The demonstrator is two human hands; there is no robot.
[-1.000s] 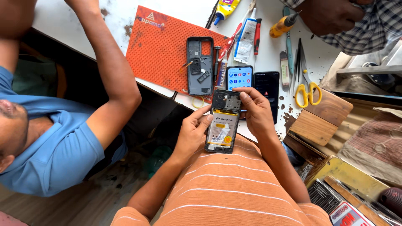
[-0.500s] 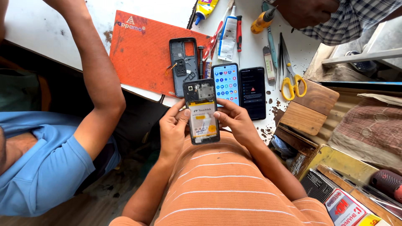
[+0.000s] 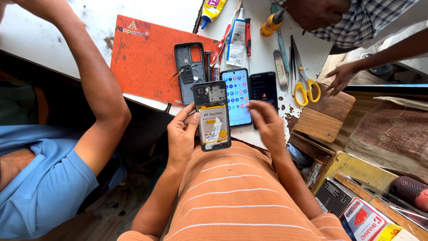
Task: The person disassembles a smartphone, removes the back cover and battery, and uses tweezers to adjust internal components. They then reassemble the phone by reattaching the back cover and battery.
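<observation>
**Opened phone gripped in the left hand, right hand loose**

The left hand (image 3: pixel 182 134) curls around the opened phone (image 3: pixel 212 115), thumb on its exposed battery, fingers wrapped along the left edge, holding it just above the table edge (image 3: pixel 147 101). The right hand (image 3: pixel 266 124) holds nothing; its fingers (image 3: pixel 255 106) are loosely spread, hovering over the lit smartphone (image 3: pixel 237 96) and the dark phone (image 3: pixel 264 87).
</observation>
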